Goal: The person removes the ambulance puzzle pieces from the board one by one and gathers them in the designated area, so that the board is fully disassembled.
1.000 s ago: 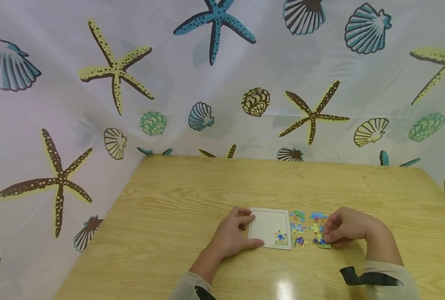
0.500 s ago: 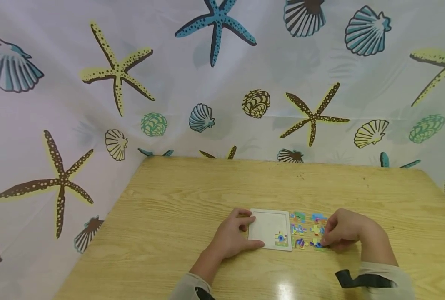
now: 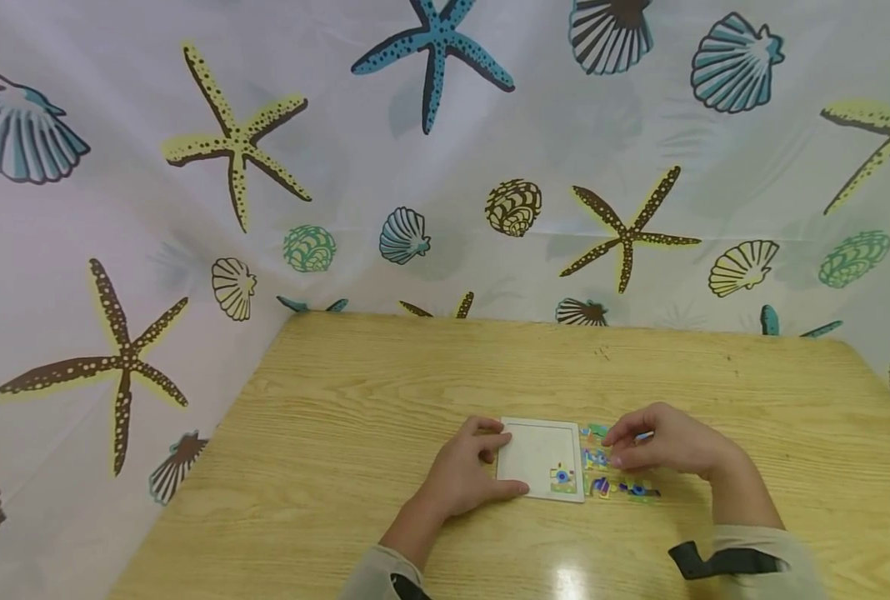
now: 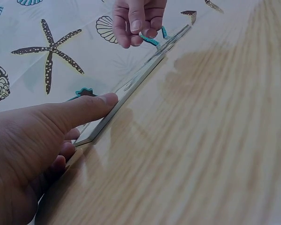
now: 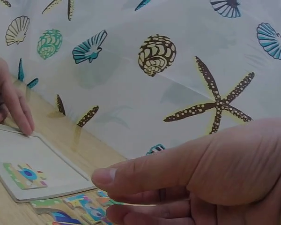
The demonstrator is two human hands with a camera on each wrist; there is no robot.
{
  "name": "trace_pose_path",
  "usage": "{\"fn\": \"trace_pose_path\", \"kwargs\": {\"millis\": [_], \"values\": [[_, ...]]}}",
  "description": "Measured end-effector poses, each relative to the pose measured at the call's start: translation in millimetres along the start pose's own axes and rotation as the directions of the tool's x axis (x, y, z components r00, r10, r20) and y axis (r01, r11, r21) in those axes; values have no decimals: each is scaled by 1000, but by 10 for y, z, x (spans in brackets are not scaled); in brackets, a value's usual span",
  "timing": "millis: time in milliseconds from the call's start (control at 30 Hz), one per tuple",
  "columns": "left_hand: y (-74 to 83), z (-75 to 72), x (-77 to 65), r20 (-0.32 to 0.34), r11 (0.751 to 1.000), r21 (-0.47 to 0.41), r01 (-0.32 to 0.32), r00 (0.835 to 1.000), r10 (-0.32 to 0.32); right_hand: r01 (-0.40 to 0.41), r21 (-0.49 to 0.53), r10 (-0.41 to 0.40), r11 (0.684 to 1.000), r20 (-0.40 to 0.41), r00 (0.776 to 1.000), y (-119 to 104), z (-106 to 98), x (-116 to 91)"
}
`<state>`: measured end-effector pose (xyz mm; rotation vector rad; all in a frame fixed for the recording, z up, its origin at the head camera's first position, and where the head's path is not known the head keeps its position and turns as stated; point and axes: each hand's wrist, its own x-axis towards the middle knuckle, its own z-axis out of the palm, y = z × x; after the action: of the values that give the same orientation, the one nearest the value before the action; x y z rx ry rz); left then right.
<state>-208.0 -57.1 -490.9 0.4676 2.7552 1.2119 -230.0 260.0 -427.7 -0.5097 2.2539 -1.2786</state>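
A white square puzzle board (image 3: 531, 454) lies on the table, with one colourful jigsaw piece (image 3: 562, 477) set in its lower right corner. At its left side my left hand (image 3: 463, 467) grips the board, thumb over the near edge and fingers at the far left corner. Several loose jigsaw pieces (image 3: 600, 486) lie flat just right of the board. Over these hovers my right hand (image 3: 673, 442), which hides some of them. In the right wrist view, its thumb and fingers (image 5: 150, 180) are apart, and no piece shows between them.
The wooden table (image 3: 385, 383) extends around the board on all sides. Behind it and to the left hangs a white cloth (image 3: 445, 167) printed with starfish and shells. A black strap (image 3: 722, 560) sticks out from the right sleeve.
My right hand has left the lower right pieces and moved up and left, over the upper loose pieces. The left hand and the board have stayed in place.
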Motion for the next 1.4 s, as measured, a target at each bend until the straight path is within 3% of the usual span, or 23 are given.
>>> {"fn": "trace_pose_path", "kwargs": {"millis": [333,500,733,1133,1400], "values": [[2,-1,5,0,1000,-5,-1,1000,1,28,-26,-27,999,58,998,-142,311,233],[-9,-12,3,4,1000,-8,-2,1000,2,65,-126,-60,990,36,998,-202,414,312],[-22,-3,9,-4,1000,-3,-17,1000,17,48,-138,-47,989,13,999,-239,500,365],[3,8,15,4,1000,7,-15,1000,15,35,-190,-33,981,12,999,-272,527,361],[5,17,19,4,1000,10,-23,1000,23,108,-162,-103,981,43,994,-239,410,279]]}}
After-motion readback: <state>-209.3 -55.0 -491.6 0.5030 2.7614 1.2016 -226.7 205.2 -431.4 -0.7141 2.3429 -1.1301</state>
